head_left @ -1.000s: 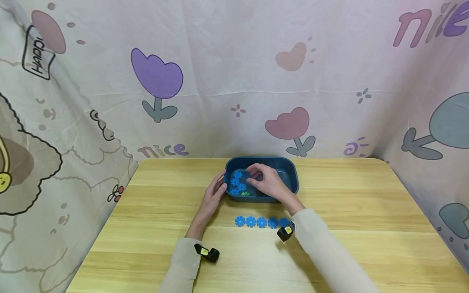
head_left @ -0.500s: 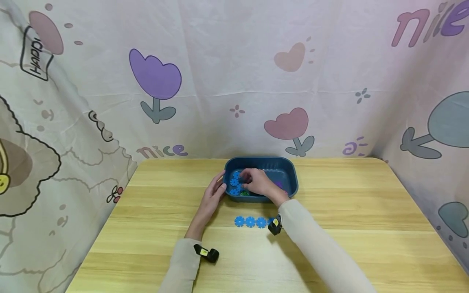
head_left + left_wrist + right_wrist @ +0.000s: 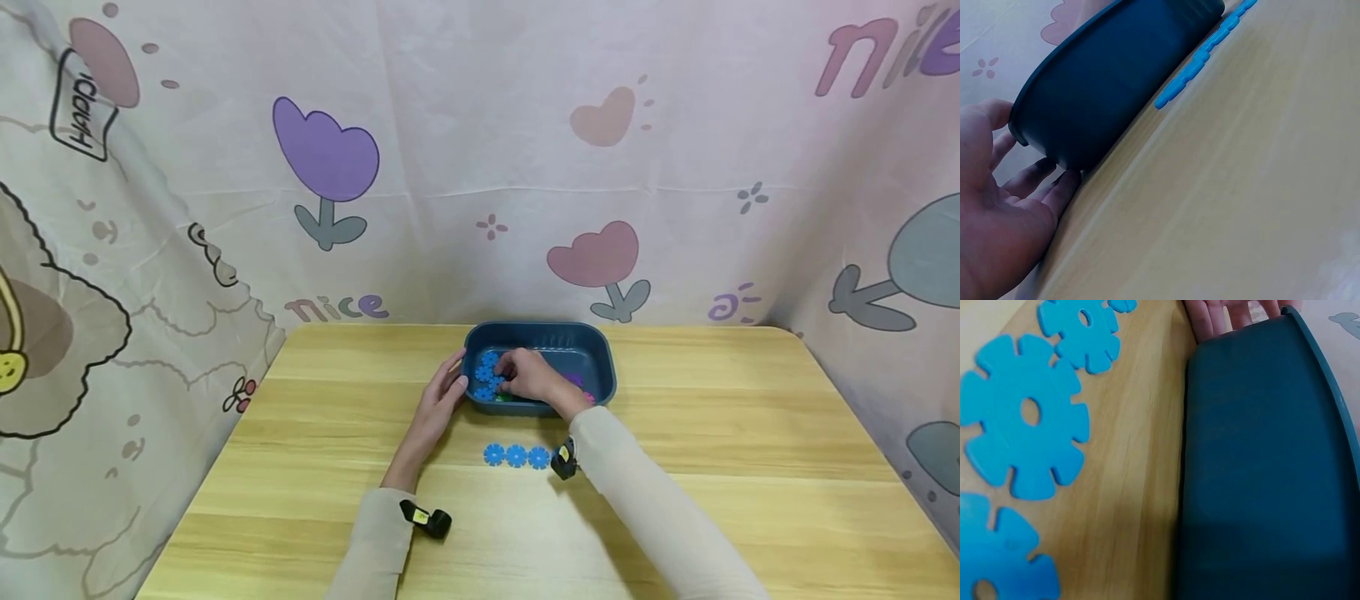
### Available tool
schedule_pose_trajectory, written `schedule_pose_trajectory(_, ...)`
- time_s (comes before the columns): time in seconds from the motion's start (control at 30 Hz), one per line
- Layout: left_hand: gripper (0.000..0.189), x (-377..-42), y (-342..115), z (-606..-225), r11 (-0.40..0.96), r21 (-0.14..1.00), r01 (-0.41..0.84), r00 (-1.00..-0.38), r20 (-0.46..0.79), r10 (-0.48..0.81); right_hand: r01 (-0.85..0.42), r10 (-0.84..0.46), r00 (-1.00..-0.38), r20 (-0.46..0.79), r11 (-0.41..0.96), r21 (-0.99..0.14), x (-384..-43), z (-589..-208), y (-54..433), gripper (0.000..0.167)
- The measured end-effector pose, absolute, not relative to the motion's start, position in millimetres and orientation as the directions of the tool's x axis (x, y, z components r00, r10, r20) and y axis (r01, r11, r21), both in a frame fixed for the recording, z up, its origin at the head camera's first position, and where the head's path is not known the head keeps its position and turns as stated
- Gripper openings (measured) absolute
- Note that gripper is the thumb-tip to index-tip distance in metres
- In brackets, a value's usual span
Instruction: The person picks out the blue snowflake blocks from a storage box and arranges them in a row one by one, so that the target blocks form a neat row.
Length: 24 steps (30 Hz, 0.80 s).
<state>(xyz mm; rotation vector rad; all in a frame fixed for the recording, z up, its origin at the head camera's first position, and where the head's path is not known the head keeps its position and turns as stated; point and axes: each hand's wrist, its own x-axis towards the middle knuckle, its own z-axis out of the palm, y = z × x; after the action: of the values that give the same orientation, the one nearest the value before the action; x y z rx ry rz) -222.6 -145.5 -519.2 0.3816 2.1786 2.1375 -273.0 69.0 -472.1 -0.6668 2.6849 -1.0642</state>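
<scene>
A dark blue plastic bin point(image 3: 555, 410) stands at the back of the table. My left hand point(image 3: 438, 404) rests against its left end; in the left wrist view the fingers point(image 3: 1063, 190) touch the outer wall near the rim. My right hand point(image 3: 531, 375) reaches into the bin, fingertips at the blue snowflake discs point(image 3: 486, 373) on its left side. Whether they pinch a disc cannot be made out. Near the hand lie a green piece point(image 3: 504, 398), a purple piece point(image 3: 574, 379) and a pink piece point(image 3: 588, 397). The right wrist view shows only the bin's outside, not the right fingers.
In front of the bin, a row of blue snowflake discs point(image 3: 516, 456) lies on the wooden table point(image 3: 337, 467); the right wrist camera point(image 3: 564, 460) covers the row's right end. A printed curtain point(image 3: 450, 167) hangs behind the table and along both sides.
My right hand has moved left and lower in the bin, to the blue discs, uncovering the purple and pink pieces. My left hand stays at the bin's end.
</scene>
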Motion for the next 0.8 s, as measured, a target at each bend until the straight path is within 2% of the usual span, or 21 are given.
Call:
schedule_pose_trajectory(0.33,0.049,-222.3,-144.7,-518.8,-0.004,0.992,0.123,-0.968,0.121,0.218,-0.327,-0.460,-0.887,0.037,0.570,-0.754,-271.8,-474.1,75.5,0.010)
schedule_pose_trajectory(0.63,0.048,-221.8,-144.6,-518.9,-0.003,0.991,0.131,-0.968,0.129,0.215,-0.357,-0.459,-0.882,0.109,0.498,-0.790,-265.6,-467.0,89.6,0.009)
schedule_pose_trajectory(0.8,0.048,-221.6,-144.1,-517.4,-0.002,0.991,0.134,-0.969,0.131,0.207,-0.330,-0.431,-0.897,0.097,0.508,-0.795,-260.7,-458.2,99.0,0.009)
